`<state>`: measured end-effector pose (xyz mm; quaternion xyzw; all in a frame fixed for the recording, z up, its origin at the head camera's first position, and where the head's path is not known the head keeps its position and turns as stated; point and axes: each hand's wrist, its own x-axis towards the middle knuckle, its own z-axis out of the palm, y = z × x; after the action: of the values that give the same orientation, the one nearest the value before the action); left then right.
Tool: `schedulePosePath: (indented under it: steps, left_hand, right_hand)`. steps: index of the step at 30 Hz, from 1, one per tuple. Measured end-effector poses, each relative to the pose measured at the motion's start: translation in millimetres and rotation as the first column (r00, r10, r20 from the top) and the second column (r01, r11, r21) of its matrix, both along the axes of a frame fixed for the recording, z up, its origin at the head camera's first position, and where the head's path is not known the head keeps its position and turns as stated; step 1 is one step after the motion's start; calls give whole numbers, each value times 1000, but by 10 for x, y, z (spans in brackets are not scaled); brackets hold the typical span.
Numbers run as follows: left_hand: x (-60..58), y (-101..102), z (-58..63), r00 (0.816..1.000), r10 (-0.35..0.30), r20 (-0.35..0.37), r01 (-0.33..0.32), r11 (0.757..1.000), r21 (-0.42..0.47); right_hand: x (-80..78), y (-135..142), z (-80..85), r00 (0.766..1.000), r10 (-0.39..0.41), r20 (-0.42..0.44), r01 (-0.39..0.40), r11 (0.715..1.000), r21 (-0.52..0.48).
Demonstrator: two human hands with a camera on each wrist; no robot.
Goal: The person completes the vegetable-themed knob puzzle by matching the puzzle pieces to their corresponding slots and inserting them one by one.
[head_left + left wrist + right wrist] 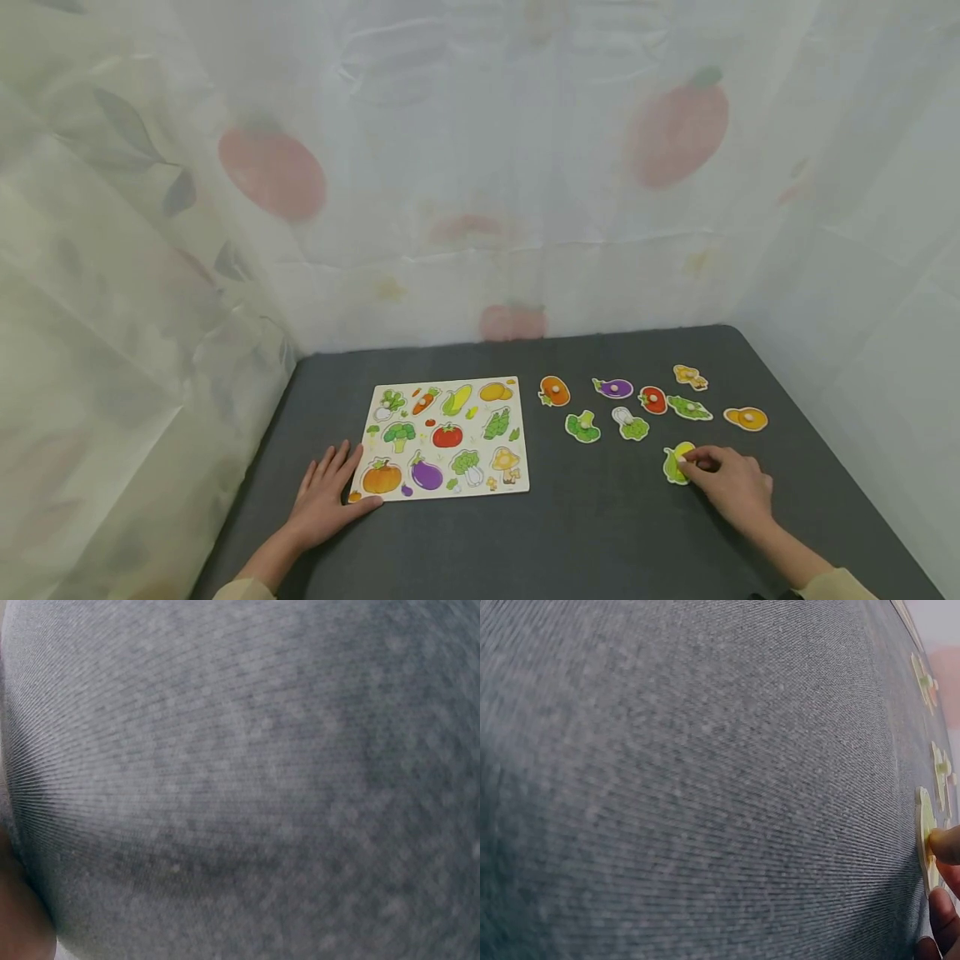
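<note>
My right hand (733, 486) is over the right part of the table, its thumb and fingertips pinching the small knob of a yellow and green corn puzzle piece (673, 468). In the right wrist view the corn piece (925, 832) appears edge-on at the right, beside the fingertips (945, 846). My left hand (324, 497) lies with fingers spread at the lower left corner of the vegetable puzzle board (468, 482), thumb along its bottom edge. Printed on the board are vegetables such as a pumpkin, an eggplant and a tomato. Mostly table cloth fills the left wrist view.
Several knobbed pieces lie right of the board: pumpkin (557, 390), broccoli (582, 428), eggplant (618, 389), cabbage (634, 428), tomato (654, 401), peas (688, 408), mushroom (688, 376) and potato (746, 419). A dark grey cloth (570, 542) covers the table; pale curtains (465, 167) surround it.
</note>
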<state>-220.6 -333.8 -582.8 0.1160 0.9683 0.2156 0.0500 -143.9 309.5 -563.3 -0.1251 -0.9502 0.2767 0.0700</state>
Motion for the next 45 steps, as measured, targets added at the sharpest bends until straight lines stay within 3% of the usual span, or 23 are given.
schedulePosePath:
  steps: [4, 10, 21, 31, 45]
  left_hand:
    - [11, -13, -4, 1000, 4, -1, -4, 1000, 1]
    - [19, -24, 4, 1000, 8, 5, -8, 1000, 7]
    - [14, -41, -27, 1000, 3, -4, -2, 1000, 25]
    - [9, -17, -21, 1000, -2, -11, 2, 1000, 9]
    - [16, -11, -22, 1000, -1, 3, 1, 1000, 22]
  right_hand:
    - [-20, -25, 1, 1000, -3, -10, 3, 1000, 12]
    - [-114, -130, 80, 993, 37, -113, -29, 997, 67]
    - [-536, -574, 295, 940, 175, -292, -168, 985, 49]
    - [-860, -1171, 459, 920, 258, -296, -279, 960, -30]
    - [-1189, -1852, 501, 928, 259, -267, -299, 946, -125]
